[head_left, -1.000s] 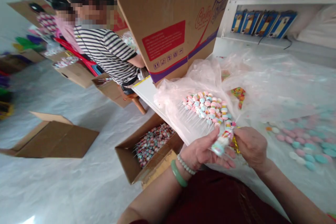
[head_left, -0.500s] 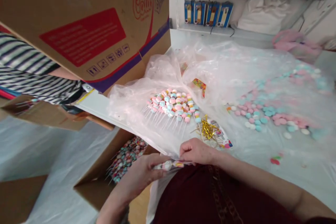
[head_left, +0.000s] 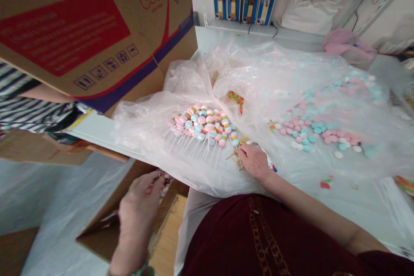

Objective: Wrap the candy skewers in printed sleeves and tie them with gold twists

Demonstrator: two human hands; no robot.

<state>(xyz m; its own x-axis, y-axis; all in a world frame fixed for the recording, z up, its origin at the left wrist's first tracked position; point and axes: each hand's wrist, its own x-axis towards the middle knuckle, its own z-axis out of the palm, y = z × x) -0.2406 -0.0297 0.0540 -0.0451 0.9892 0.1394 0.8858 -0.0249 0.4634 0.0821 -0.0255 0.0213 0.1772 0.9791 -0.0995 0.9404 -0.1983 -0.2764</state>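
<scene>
marshmallow sticks [head_left: 207, 125] lie bunched on the plastic sheet [head_left: 181, 172], stems toward the wearer. just right of the sticks, right hand [head_left: 255, 164] is at the gold ties [head_left: 242, 139], fingers curled in, can't tell if any are gripped. left hand [head_left: 139, 207] is left of and below the sticks, over an open carton [head_left: 111, 196]; blurred, can't tell if clenched or released. change: hands have parted, so each is now at its own spot. loose marshmallows [head_left: 299, 131] sit farther right of the sticks, printed carton [head_left: 145, 30] behind-left, striped sleeve [head_left: 16, 81] beyond.
</scene>
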